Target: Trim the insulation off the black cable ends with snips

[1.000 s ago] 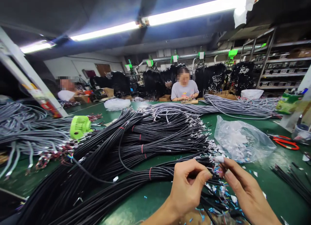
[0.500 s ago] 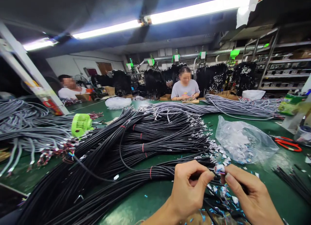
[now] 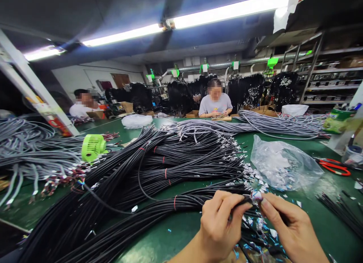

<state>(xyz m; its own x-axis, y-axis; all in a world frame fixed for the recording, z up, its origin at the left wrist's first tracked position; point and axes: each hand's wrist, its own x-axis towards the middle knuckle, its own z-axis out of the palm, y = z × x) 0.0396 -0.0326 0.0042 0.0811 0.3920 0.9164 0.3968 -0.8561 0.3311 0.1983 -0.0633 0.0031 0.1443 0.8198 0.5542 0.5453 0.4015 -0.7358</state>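
Note:
My left hand (image 3: 219, 221) is closed on a black cable (image 3: 246, 199) near its end. Close beside it, my right hand (image 3: 292, 221) pinches the white connector-like end piece (image 3: 256, 196), where thin coloured wires show; its exact kind is too small to tell. Bundles of black cables (image 3: 119, 229), tied with red bands, run across the table to the left of my hands. Loose cable ends and small blue and white scraps (image 3: 259, 225) lie just below my fingers.
A clear plastic bag (image 3: 286, 162) of small white pieces lies beyond my right hand, with red-handled pliers (image 3: 334, 166) to its right. A green fan (image 3: 93, 147) stands among grey cables (image 3: 25, 153) at left. A co-worker (image 3: 216, 102) sits across the green table (image 3: 159, 221).
My left fingers have shifted their grip, so more of the black cable shows between them. My right hand stays nearly in place at the white end piece.

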